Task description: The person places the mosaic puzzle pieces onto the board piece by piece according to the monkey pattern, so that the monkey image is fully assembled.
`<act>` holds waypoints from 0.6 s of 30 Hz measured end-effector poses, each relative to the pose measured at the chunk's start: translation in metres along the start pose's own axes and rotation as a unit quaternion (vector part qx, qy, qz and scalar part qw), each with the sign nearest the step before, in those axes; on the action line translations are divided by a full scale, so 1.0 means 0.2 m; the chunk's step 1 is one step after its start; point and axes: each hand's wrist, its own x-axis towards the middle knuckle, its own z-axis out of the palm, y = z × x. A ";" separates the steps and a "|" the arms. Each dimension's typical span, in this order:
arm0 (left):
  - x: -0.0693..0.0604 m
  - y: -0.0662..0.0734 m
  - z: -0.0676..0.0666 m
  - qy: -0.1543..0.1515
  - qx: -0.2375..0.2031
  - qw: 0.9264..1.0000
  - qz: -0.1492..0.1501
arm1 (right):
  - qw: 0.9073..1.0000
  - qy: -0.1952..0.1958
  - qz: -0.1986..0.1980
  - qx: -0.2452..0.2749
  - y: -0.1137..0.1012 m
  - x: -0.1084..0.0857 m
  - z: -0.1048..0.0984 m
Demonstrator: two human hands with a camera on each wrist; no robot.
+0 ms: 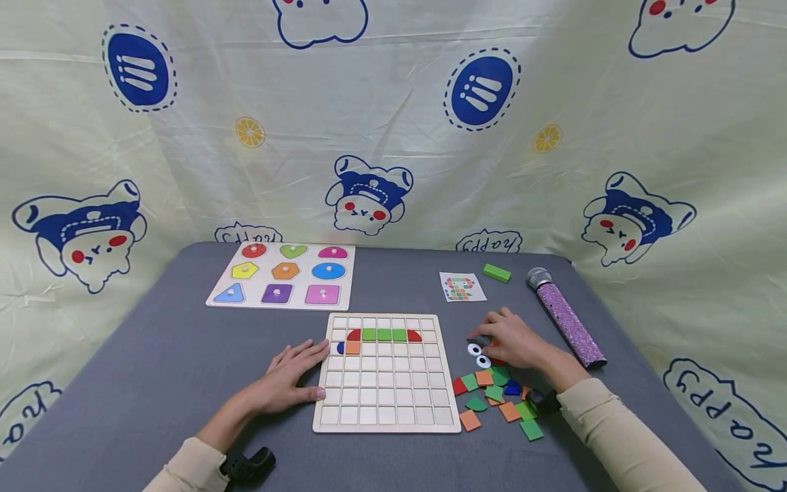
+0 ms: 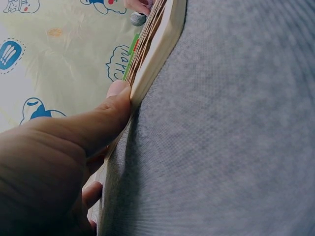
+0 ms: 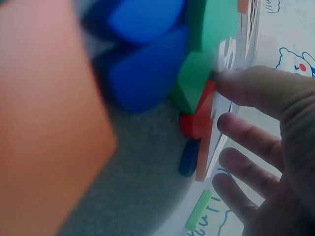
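Observation:
A pale wooden grid board (image 1: 393,396) lies on the table. Several colored pieces sit in its upper rows: green squares (image 1: 384,335), red rounded pieces (image 1: 415,336), an orange square (image 1: 352,348) and a blue piece (image 1: 341,348). My left hand (image 1: 279,383) rests at the board's left edge, thumb against its side, fingers extended. To the right of the board, my right hand (image 1: 513,339) reaches down over loose pieces, its fingers apart in the right wrist view. Two white eye pieces (image 1: 483,361) lie by its fingertips. No held piece shows, though the fingertips hide part of the pile.
Loose squares and rounded pieces (image 1: 509,412) spread right of the board. Behind are a pattern card (image 1: 464,287), a green block (image 1: 496,272) and a glittery purple microphone (image 1: 568,318). A shape puzzle board (image 1: 295,283) lies back left. A printed curtain (image 1: 393,109) hangs behind the table.

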 end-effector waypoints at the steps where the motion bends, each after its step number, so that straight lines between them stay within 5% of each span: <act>1: 0.00 0.00 0.00 0.000 -0.001 1.000 -0.001 | 1.000 0.002 -0.004 0.001 0.00 0.00 0.00; 18: 0.00 -0.01 0.01 0.002 0.000 1.000 0.004 | 1.000 -0.006 -0.030 -0.002 -0.03 0.04 0.00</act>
